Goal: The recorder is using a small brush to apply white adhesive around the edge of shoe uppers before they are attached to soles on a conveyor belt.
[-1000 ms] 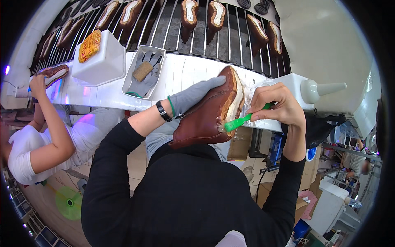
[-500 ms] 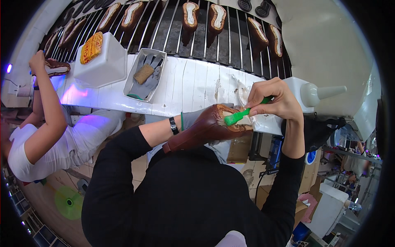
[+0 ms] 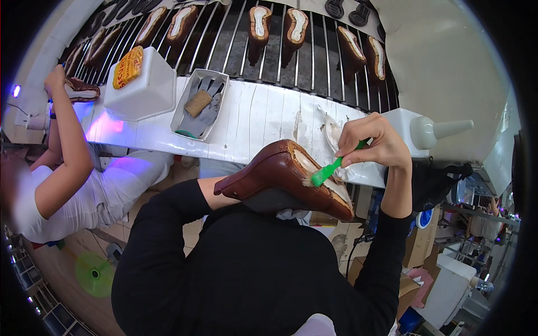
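A dark brown leather boot (image 3: 255, 176) is held sole side up in front of my body, its pale underside showing and no outsole on it. My left forearm (image 3: 212, 193) runs in behind the boot; the hand itself is hidden there, holding it up from beneath. Pinched in the fingers of my bare right hand (image 3: 374, 141) is a green-handled brush (image 3: 325, 175). Its bristles touch the edge of the boot's underside, around the middle of its length. A white dish (image 3: 332, 130) on the bench is partly covered by my right hand.
Beyond the white bench (image 3: 252, 120), a roller conveyor (image 3: 224, 47) carries several similar boots. On the bench stand a white container (image 3: 147, 92) with a yellow packet, a tray (image 3: 210, 131) with grey gloves, and a white bottle (image 3: 428, 131). A co-worker (image 3: 84, 193) sits at left.
The boot has turned, so its toe now points down to the right and more of its underside shows. My gloved left hand has gone out of sight behind it. The brush has moved slightly nearer my body.
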`<action>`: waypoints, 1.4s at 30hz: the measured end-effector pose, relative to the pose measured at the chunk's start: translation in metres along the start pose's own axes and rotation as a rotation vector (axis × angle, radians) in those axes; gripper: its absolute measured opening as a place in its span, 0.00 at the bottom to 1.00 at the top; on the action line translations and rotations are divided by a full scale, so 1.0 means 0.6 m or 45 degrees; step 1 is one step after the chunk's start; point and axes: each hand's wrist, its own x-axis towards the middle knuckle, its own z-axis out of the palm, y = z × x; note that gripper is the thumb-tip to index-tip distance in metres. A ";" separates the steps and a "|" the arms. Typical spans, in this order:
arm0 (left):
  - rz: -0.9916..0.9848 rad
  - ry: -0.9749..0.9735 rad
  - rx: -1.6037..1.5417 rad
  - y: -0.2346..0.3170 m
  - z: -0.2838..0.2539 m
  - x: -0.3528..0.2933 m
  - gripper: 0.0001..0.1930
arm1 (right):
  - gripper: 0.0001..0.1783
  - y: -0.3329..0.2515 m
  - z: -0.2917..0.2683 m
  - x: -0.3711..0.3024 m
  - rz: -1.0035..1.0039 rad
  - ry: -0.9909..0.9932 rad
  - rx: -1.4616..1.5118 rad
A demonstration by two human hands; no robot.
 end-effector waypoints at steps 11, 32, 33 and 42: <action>0.156 0.234 0.295 -0.017 -0.019 0.011 0.20 | 0.09 -0.036 0.041 -0.010 -0.055 0.433 -0.203; -0.414 0.400 -1.008 -0.014 -0.132 0.030 0.25 | 0.09 -0.034 0.013 -0.042 -0.018 0.216 -0.160; -0.383 0.467 -1.039 -0.011 -0.135 0.030 0.25 | 0.09 -0.031 0.011 -0.050 -0.022 0.319 -0.162; 0.608 1.465 -0.088 -0.106 -0.119 -0.002 0.30 | 0.04 0.085 0.055 -0.068 0.100 1.694 0.326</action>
